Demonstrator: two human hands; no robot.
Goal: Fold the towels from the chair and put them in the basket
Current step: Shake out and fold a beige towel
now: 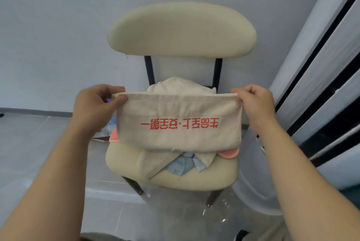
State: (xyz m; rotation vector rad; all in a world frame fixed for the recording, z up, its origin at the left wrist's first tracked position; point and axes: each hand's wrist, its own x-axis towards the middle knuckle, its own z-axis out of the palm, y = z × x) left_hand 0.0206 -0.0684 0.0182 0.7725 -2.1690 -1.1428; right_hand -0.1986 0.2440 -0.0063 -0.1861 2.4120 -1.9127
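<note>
Both hands are curled in pinches, the left hand (pixel 95 104) at 9 o'clock and the right hand (pixel 253 102) at 3 o'clock of the towel (pixel 179 124), which is held taut by its top corners in front of the pile (pixel 183 86) on the chair (pixel 181 30). No basket is seen. Should either pinch be loosened, a corner could be dropped and the alignment lost; the hanging hem could be snagged on the pile.

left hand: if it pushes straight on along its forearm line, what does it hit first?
Probably the left end of the chair backrest. The left hand, pinching the printed towel corner, points forward and slightly inward, passing left of the towel pile on the seat. Depth is unclear.
</note>
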